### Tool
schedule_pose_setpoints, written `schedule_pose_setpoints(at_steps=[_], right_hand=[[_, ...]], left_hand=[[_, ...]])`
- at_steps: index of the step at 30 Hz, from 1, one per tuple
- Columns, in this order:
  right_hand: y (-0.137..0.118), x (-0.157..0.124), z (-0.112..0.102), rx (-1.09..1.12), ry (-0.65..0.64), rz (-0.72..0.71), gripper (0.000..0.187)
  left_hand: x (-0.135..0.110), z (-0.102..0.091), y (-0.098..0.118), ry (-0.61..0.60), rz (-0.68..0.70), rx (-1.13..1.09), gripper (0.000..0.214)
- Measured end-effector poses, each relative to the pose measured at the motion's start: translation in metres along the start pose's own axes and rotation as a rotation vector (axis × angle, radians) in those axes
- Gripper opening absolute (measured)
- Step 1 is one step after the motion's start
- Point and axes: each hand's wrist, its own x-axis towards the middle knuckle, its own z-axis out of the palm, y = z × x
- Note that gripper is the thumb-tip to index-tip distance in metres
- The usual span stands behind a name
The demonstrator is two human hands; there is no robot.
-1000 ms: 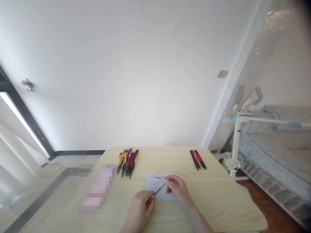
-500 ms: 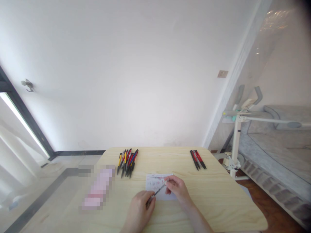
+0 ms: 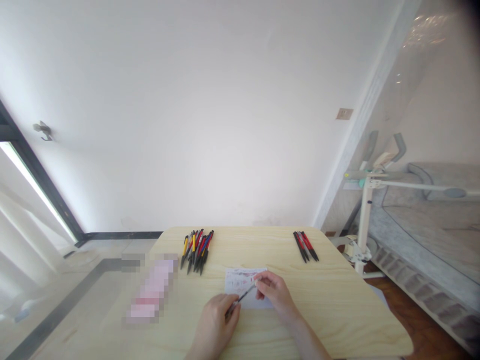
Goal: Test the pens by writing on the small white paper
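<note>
1. The left hand grasps the near-left end of a slim pen.
2. The right hand pinches its far-right end.
3. The pen slants above marked paper, near the table's middle.
4. A pen pile lies far left; a smaller pen group far right.

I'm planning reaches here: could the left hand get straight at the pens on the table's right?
Probably not directly: the left hand holds a slender pen-like piece, and the right hand is in its way to the pens.
</note>
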Motion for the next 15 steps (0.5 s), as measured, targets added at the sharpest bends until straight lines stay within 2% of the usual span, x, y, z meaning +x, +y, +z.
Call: schedule_pose_setpoints(at_steps=[8, 15], right_hand=[[-0.0013, 0.0009, -0.0003, -0.010, 0.006, -0.005, 0.026], [0.0000, 0.0017, -0.0006, 0.007, 0.031, 0.003, 0.028]], left_hand=[[0.0013, -0.0015, 0.0016, 0.050, 0.035, -0.020, 0.021], [0.0007, -0.0015, 0.0021, 0.046, 0.017, -0.011, 0.020]])
